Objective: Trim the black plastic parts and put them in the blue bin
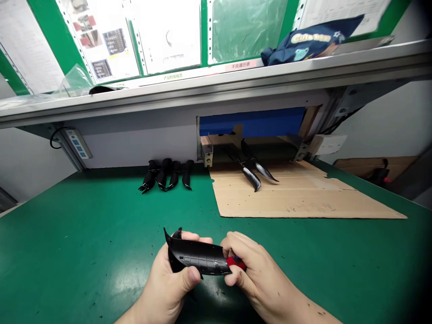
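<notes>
My left hand [172, 279] is wrapped round a glossy black curved plastic part [199, 256] with a pointed, flared left end and a grid of ridges along its face. A second dark piece shows behind that end; whether it is joined cannot be seen. At the part's right end, my right hand [253, 265] is closed round a small red-handled tool [236, 262]. The fingers hide most of this tool, so its kind is unclear. The right thumb and tool are against or very near the part's edge.
Several similar black parts [167, 175] lie in a row at the back of the green table [101, 234]. Two shiny black pieces [251, 177] rest on a cardboard sheet [303, 202] before an opening. A shelf [216, 92] above holds a dark blue bag [310, 40]. Dark scraps dot the table.
</notes>
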Demonstrator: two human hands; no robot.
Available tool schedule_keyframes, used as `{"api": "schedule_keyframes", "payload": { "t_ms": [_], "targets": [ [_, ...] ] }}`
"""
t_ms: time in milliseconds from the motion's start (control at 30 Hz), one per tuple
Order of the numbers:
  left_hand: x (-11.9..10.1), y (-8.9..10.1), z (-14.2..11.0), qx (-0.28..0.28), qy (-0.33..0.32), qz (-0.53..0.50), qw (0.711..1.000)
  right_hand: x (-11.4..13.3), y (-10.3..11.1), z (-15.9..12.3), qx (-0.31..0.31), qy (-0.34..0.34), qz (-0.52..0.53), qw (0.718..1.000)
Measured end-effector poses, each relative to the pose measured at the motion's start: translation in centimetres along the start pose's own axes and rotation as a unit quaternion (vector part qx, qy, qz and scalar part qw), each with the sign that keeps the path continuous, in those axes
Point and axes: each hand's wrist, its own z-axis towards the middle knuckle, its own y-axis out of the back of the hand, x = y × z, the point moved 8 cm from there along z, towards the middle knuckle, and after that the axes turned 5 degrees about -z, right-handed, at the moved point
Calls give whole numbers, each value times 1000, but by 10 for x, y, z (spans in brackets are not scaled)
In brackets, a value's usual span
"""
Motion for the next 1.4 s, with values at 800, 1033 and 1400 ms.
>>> {"api": "schedule_keyframes", "payload": {
  "t_ms": [800, 1033, 1400],
  "targets": [
    [20, -8, 5, -17, 70, -34, 997, 15, 12, 0, -14, 74, 17, 997],
    [29, 1, 12, -69, 63, -89, 992, 12, 6, 1, -31, 31, -2, 999],
    [19, 8, 12, -192, 85, -290, 934, 16, -40, -6, -4, 13, 12, 1000]
  ]
}}
